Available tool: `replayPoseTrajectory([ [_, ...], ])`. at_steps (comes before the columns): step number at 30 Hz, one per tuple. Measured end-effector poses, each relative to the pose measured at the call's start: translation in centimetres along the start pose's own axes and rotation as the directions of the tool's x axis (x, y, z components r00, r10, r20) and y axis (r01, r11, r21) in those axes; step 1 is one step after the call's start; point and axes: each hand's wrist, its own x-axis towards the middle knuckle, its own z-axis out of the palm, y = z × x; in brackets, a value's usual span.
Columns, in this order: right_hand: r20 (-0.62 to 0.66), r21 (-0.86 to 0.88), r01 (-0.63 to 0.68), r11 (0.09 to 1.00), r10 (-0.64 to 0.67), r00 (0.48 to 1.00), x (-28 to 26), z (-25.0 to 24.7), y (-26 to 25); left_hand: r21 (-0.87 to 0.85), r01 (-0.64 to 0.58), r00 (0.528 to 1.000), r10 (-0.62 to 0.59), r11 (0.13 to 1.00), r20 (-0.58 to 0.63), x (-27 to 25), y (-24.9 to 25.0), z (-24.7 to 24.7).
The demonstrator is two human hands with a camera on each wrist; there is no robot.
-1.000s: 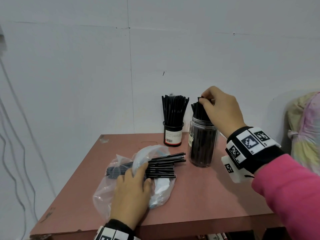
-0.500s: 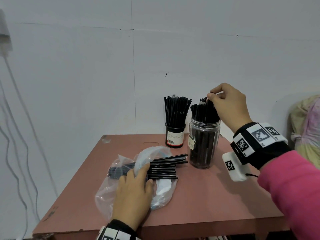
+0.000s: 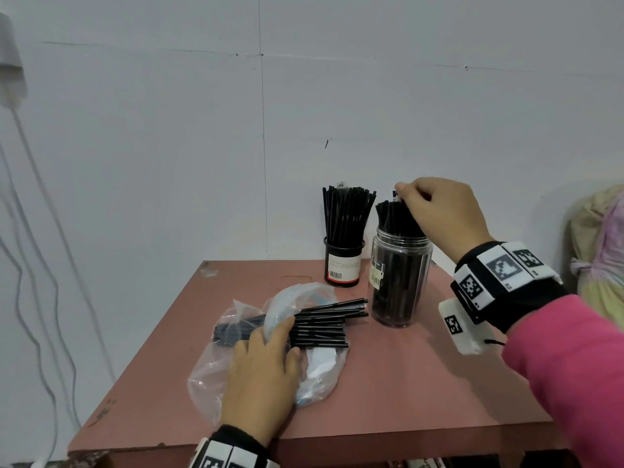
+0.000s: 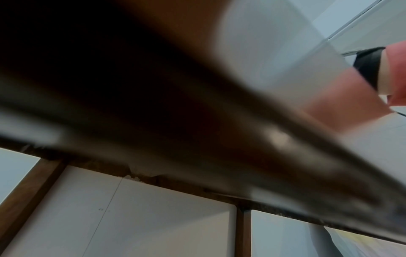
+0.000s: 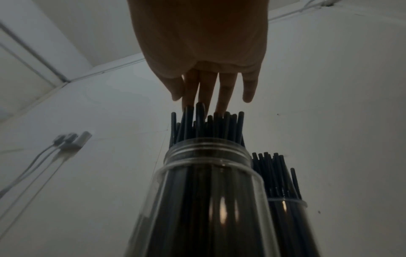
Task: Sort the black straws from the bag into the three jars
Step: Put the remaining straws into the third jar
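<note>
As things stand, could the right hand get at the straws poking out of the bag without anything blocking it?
Probably yes. The right hand is up at the clear jar, and the loose straws stick out of the bag toward that side. The left hand presses the bag further back, leaving those ends exposed.

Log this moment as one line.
right hand: pinching straw over clear jar | left hand: resting on bag | sorting unfinished

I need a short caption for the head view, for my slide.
Right hand lowers black straws into clear plastic jar; left hand steadies plastic bag.
</note>
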Motion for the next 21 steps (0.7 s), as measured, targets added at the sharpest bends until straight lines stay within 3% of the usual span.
replayPoseTrajectory([
  [3,0.052,-0.091,0.035,0.995,-0.030,0.998,-0.8,0.3,-0.1,0.000,0.001,1.000,-0.001,1.000,0.000,0.1,-0.1,0.1],
  [6,0.008,0.047,0.018,0.999,-0.019,1.000,-1.1,0.0,-0.1,-0.007,-0.004,1.000,0.004,1.000,-0.001,0.0,-0.1,0.1],
  [10,0.170,-0.051,0.012,0.999,-0.003,0.985,-1.3,0.1,-0.3,-0.002,0.002,1.000,-0.002,1.000,-0.002,0.1,-0.2,0.1],
  [12,0.107,0.016,0.047,0.999,-0.048,0.993,-1.8,-0.1,-0.8,-0.003,0.005,1.000,-0.005,1.000,0.000,0.0,-0.1,0.1],
  [14,-0.051,0.173,0.078,0.982,-0.070,0.996,-3.2,-0.3,-1.8,-0.010,0.003,1.000,-0.003,1.000,0.001,0.1,-0.1,0.1],
  [16,-0.145,0.358,0.067,0.931,-0.016,0.989,-5.7,0.3,-2.7,-0.014,0.002,1.000,-0.003,1.000,-0.005,0.2,-0.1,0.1],
  [17,-0.116,0.445,0.013,0.896,0.043,0.992,-7.3,1.0,-3.1,-0.014,0.004,1.000,-0.004,1.000,-0.008,0.2,-0.1,0.1],
  [19,0.071,0.543,-0.155,0.825,0.139,0.988,-10.5,3.1,-3.3,-0.022,0.007,1.000,-0.007,1.000,-0.006,0.1,-0.1,0.1],
  [21,0.292,0.478,-0.301,0.825,0.174,0.940,-13.3,5.3,-3.2,-0.024,0.009,1.000,-0.009,1.000,0.001,0.1,0.0,0.0],
])
